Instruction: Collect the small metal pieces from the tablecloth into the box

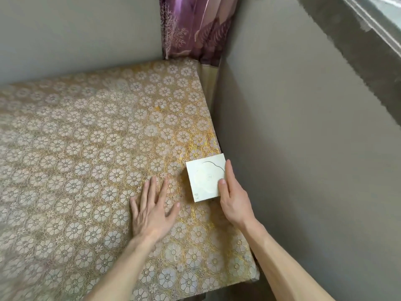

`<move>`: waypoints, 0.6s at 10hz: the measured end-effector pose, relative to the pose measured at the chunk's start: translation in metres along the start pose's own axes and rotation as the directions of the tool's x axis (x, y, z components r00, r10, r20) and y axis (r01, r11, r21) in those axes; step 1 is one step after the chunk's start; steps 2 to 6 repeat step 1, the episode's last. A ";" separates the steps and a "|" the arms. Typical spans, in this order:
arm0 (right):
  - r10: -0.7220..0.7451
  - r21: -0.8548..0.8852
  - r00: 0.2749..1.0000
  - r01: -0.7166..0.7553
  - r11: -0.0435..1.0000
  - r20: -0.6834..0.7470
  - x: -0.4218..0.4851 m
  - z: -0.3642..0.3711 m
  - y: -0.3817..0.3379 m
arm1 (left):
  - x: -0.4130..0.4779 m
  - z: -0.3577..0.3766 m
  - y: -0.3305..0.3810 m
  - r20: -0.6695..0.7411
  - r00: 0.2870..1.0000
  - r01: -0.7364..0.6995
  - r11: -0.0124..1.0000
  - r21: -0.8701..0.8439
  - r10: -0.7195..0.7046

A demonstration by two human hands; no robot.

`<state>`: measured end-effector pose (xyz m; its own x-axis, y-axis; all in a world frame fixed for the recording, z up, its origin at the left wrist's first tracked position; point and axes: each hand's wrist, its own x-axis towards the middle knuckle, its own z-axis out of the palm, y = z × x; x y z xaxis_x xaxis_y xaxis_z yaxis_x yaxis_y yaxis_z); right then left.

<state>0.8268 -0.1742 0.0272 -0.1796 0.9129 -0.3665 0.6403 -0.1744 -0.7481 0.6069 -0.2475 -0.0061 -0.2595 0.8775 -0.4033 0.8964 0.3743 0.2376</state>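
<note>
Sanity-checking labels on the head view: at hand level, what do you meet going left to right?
left hand, flat on the tablecloth → box → right hand, holding the box at its right edge with the thumb on top → wall

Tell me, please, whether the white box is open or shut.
Shut: the box shows only its flat white top, no inside visible; the right hand holds its edge.

The box (206,177) is small, white and flat, with a thin dark curved line on its closed top. It lies on the golden flowered tablecloth (97,148), its right edge held by the right hand (232,198), just right of the left hand (152,205).
</note>
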 end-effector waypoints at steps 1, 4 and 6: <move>-0.040 -0.036 0.999 0.041 0.999 0.018 0.003 -0.019 -0.010 | 0.001 0.005 -0.006 0.031 0.999 -0.032 0.996 0.082 0.029; -0.040 -0.036 0.999 0.041 0.999 0.018 0.003 -0.019 -0.010 | 0.001 0.005 -0.006 0.031 0.999 -0.032 0.996 0.082 0.029; -0.040 -0.036 0.999 0.041 0.999 0.018 0.003 -0.019 -0.010 | 0.001 0.005 -0.006 0.031 0.999 -0.032 0.996 0.082 0.029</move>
